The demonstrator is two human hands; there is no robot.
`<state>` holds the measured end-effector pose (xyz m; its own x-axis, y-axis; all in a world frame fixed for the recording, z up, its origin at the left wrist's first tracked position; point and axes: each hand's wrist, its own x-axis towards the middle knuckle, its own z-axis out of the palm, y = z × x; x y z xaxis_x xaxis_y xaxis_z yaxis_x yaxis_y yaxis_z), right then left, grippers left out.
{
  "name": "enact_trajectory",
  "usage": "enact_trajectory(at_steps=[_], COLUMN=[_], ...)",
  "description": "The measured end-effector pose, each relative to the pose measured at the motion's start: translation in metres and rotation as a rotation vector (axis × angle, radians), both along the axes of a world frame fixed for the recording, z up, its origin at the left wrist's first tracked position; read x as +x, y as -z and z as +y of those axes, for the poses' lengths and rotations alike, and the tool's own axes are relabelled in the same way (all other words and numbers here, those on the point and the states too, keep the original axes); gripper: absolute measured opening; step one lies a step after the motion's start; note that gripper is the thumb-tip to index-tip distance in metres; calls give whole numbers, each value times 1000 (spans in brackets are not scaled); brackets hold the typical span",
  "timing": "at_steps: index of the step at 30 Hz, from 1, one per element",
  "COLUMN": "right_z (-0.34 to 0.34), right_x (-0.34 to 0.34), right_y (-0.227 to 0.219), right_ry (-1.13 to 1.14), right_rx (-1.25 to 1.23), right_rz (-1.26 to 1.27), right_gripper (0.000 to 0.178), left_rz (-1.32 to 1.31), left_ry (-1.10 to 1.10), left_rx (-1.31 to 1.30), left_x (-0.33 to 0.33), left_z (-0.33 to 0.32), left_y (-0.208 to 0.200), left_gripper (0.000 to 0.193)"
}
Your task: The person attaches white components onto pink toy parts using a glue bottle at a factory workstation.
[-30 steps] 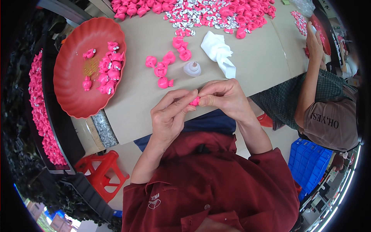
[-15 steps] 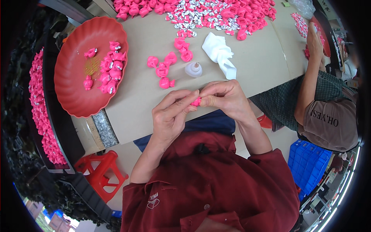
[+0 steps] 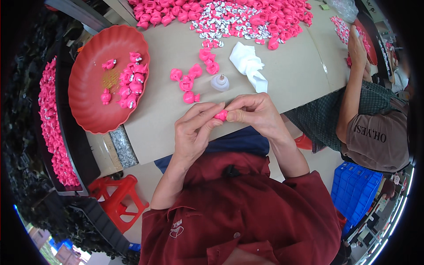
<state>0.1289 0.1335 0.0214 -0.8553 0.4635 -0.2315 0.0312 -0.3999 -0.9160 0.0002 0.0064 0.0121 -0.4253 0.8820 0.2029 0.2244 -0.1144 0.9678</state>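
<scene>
- The left hand point(image 3: 194, 126) pinches a small pink plastic piece point(image 3: 221, 115) from its left side, thumb and fingertips closed narrowly on it.
- The right hand point(image 3: 254, 115) grips the same piece from the other side, its thumb pressed against it; the fingers hide much of its shape.
- This piece sits between the two hands, above the near edge of the worktable point(image 3: 291, 75).
- Just ahead of the grip, a small translucent squeeze bottle point(image 3: 220, 82) stands with its narrow tip up.
- Ahead and to the right of the grip lies a crumpled white cloth or tissue point(image 3: 249, 66).
- Ahead and to the left, near the grip, hollow pink pieces point(image 3: 195, 70) lie in a loose cluster.
- Well left of the grip, a red scalloped basin point(image 3: 88, 108) holds pink-and-white figures point(image 3: 126, 90), mostly along its right side.
- Far ahead of the grip, small white-and-pink parts point(image 3: 221, 20) lie between heaps of larger pink pieces point(image 3: 168, 13).
</scene>
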Motion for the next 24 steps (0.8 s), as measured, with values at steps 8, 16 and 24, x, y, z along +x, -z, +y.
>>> enact_trajectory(at_steps=[8, 16, 24], right_z=[0, -9, -21], right_x=[2, 5, 3], right_y=[-9, -10, -12], right_ry=[-42, -19, -1], right_rx=[-6, 1, 27], right_rz=[-64, -19, 72], right_gripper=[13, 15, 15], left_rz=[-139, -480, -237], left_ry=[3, -84, -137], left_rx=[-46, 69, 36], left_x=[-2, 2, 6], left_z=[-3, -3, -3], left_y=[0, 0, 1], left_gripper=[30, 28, 42])
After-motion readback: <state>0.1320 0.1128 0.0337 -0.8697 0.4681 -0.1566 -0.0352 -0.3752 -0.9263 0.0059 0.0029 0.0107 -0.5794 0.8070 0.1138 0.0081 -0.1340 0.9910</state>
